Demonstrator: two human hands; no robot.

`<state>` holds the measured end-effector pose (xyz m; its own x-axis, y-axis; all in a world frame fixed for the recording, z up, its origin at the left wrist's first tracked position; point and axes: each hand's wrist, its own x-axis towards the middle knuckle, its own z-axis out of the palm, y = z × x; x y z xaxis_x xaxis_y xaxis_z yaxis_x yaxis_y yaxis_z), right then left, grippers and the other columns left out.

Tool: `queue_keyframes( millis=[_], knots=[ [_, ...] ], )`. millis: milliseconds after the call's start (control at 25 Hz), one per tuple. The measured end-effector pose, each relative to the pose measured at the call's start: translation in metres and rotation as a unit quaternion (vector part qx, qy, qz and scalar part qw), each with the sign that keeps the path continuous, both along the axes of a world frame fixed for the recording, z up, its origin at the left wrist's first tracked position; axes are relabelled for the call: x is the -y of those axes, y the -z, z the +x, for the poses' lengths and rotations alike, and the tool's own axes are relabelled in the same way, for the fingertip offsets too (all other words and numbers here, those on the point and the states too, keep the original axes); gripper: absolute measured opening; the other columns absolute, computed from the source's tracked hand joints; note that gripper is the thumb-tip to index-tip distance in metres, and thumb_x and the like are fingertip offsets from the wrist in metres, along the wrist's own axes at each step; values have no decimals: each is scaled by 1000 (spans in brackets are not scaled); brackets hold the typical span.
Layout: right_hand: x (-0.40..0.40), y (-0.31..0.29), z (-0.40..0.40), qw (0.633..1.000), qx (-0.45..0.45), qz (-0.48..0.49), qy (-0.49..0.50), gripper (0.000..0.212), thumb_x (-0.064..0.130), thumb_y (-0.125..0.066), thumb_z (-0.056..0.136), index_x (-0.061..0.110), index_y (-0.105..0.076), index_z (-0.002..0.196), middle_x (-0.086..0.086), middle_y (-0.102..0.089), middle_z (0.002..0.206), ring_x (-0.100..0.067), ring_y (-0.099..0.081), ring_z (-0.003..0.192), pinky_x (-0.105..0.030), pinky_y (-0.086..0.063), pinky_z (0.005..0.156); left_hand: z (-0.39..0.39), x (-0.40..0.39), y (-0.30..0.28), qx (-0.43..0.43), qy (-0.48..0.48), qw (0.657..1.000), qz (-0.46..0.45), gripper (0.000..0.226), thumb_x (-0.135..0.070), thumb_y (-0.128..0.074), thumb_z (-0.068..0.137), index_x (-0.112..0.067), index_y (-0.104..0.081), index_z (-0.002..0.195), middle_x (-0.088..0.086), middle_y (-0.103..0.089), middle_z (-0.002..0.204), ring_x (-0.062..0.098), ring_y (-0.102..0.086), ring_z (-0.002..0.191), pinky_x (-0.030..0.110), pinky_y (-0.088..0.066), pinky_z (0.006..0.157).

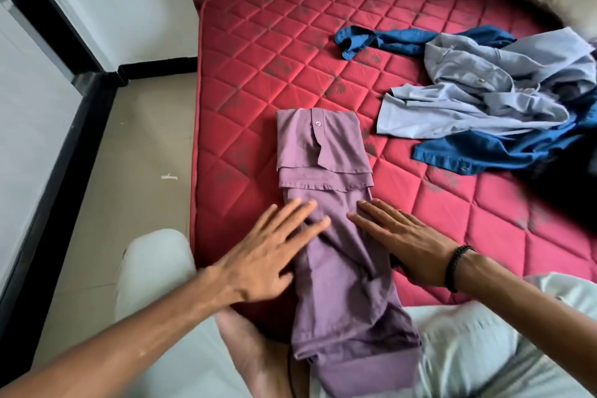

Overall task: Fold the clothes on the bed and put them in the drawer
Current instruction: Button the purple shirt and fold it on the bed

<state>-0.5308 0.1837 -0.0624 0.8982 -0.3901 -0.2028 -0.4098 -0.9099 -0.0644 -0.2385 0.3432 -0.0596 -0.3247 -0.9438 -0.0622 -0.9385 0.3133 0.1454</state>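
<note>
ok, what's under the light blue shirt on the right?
A dark blue garment lies under the light blue shirt, showing past its near edge and far side. How much of it, or anything else beneath, is covered. Both lie on the red mattress.

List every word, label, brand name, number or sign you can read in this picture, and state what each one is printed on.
None: no readable text shows anywhere.
The purple shirt, light blue shirt and dark blue shirt show no visible label or tag.
The red mattress carries only a faded leaf pattern, no lettering.
</note>
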Motion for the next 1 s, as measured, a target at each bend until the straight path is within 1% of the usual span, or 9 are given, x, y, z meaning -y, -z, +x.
queue_keyframes(
  millis=[80,160,320,520,640,720,800,880,1000],
  knots=[
    [-24,-8,-10,999,4,-31,-27,126,12,-72,66,30,6,163,-5,-1,172,-32,-7,158,-50,-26,124,-25,-16,-7,34,74,997,17,125,-20,-66,65,-32,12,163,1,20,171,25,20,157,49,6,126],
    [-42,-10,-20,998,-11,-28,-52,123,24,-76,71,32,5,163,0,5,172,-30,-3,158,-49,-24,124,-37,-29,-2,55,93,994,34,126,-12,-64,64,-29,12,163,2,20,171,25,23,156,49,9,126],
    [-60,-2,-34,996,35,23,-76,81,37,-51,87,29,-23,162,-1,-21,170,-20,-17,156,-47,-43,113,-35,-39,3,38,71,993,87,110,-5,-53,74,-37,1,163,-3,6,173,20,16,158,51,-3,127],
    [-75,-35,-45,972,82,218,-43,61,49,-42,98,33,-34,157,14,-24,167,0,-11,155,-34,-21,125,-26,-45,-36,-44,104,985,132,97,-17,-54,78,-43,-14,162,-9,-22,169,9,-14,157,48,-5,128],
    [-96,-58,-57,946,148,279,-67,49,50,-45,105,50,-36,153,27,-32,161,4,-25,150,-24,-29,120,-35,-66,-68,-137,137,965,179,93,-13,-57,74,-37,-27,158,-11,-39,162,3,-31,151,43,-8,128],
    [-100,-72,-62,929,215,299,-41,50,47,-50,105,62,-31,148,32,-39,155,6,-40,141,-27,-42,113,-38,-71,-78,-193,126,958,170,68,-13,-59,84,-33,-48,148,-18,-54,149,1,-50,135,36,-21,125],
    [-93,-82,-55,901,319,294,9,43,39,-53,105,61,-44,140,38,-51,141,16,-51,125,-15,-46,103,-37,-68,-87,-300,57,946,111,26,-29,-55,98,-22,-69,119,-14,-71,116,13,-67,97,39,-47,101],
    [-75,-89,-33,866,383,307,93,27,52,-50,103,49,-63,126,33,-67,122,15,-61,109,-12,-50,92,-31,-50,-91,-441,-96,890,71,27,-43,-62,97,-20,-72,88,-16,-67,80,6,-55,68,32,-46,65],
    [-26,-89,23,806,424,359,202,41,52,-51,101,16,-70,105,4,-77,102,-6,-67,90,-29,-55,76,-19,9,-88,-536,-251,804,-52,39,-54,-66,91,-21,-70,73,-14,-63,68,0,-48,71,39,-39,58]
  ],
)
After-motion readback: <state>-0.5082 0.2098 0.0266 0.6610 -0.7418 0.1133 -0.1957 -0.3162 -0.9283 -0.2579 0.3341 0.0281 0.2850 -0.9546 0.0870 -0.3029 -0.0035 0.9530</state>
